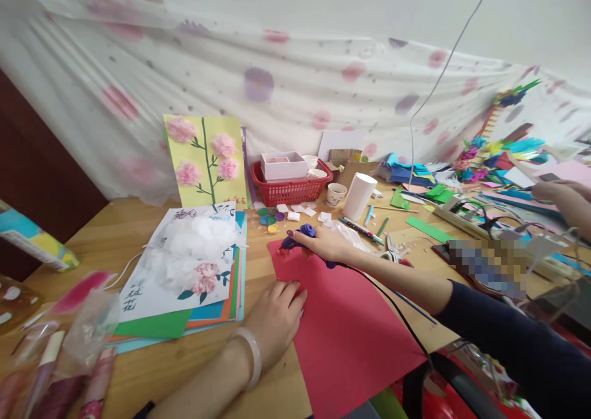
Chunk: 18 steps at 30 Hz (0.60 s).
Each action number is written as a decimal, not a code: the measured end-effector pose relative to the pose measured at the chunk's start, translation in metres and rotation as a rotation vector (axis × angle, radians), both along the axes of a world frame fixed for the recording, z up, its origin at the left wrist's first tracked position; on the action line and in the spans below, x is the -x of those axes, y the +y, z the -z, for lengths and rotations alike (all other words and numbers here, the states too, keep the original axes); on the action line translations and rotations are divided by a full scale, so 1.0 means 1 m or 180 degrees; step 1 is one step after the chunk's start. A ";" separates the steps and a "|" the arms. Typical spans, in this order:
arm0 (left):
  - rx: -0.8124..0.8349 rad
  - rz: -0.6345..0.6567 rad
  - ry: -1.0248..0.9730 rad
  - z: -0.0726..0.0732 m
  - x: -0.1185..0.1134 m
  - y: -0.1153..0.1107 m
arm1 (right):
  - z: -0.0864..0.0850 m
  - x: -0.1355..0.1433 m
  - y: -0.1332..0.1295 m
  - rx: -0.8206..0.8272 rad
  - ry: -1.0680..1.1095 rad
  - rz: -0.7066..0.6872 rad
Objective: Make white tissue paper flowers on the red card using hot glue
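Observation:
A large red sheet of paper (355, 339) lies on the wooden table. My right hand (325, 245) is closed around a dark blue glue gun (305, 229) with a black cord, over the sheet's far left corner. Something small and red shows under the gun's nozzle; its shape is unclear. My left hand (277, 314), with a pale bangle at the wrist, rests palm down at the sheet's left edge, fingers bent and slightly apart, nothing visible in them.
Left stands a paper pile (152, 323) topped with white fluffy material (189, 247). Behind are a yellow flower picture (184, 148), a red basket (293, 192), a cup (336, 194) and a white roll (360, 196). Scissors (392, 248) lie right; another person's hand (556, 194) shows far right.

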State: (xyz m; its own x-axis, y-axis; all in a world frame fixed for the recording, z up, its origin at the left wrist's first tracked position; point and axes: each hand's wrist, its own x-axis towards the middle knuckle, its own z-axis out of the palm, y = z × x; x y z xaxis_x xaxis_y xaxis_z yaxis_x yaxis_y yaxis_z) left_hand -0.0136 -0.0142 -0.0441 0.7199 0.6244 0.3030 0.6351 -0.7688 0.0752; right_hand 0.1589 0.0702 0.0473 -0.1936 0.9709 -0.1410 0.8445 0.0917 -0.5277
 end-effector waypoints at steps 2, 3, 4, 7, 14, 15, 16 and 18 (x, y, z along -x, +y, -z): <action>-0.0018 -0.0004 -0.0032 0.001 0.000 0.000 | 0.001 0.000 0.000 0.0094 0.0027 -0.0009; -0.0023 -0.0008 -0.0046 0.002 0.000 0.000 | 0.001 -0.001 -0.001 0.0151 0.0074 -0.0037; -0.0027 -0.0010 -0.0052 0.002 0.000 0.000 | 0.001 -0.001 -0.001 0.0184 0.0130 -0.0070; -0.0041 -0.0009 -0.0028 0.004 0.000 0.001 | 0.000 -0.002 -0.001 0.0124 0.0212 -0.0120; -0.0086 -0.0006 -0.0014 0.002 0.000 0.000 | 0.002 -0.001 0.001 0.0202 0.0255 -0.0023; -0.0087 -0.0008 -0.0013 0.002 0.000 0.000 | 0.003 -0.001 0.001 0.0229 0.0311 -0.0057; -0.0095 -0.0010 -0.0011 0.002 0.000 0.001 | 0.003 -0.001 0.002 0.0229 0.0348 -0.0077; -0.0117 -0.0001 -0.0013 0.002 0.000 0.001 | 0.002 -0.001 0.002 0.0172 0.0341 -0.0067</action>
State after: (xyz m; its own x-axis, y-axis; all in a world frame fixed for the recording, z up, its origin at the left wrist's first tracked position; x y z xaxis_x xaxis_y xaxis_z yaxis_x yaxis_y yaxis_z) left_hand -0.0137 -0.0134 -0.0458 0.7185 0.6129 0.3288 0.6350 -0.7709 0.0494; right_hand 0.1594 0.0719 0.0450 -0.2305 0.9580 -0.1705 0.7811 0.0777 -0.6195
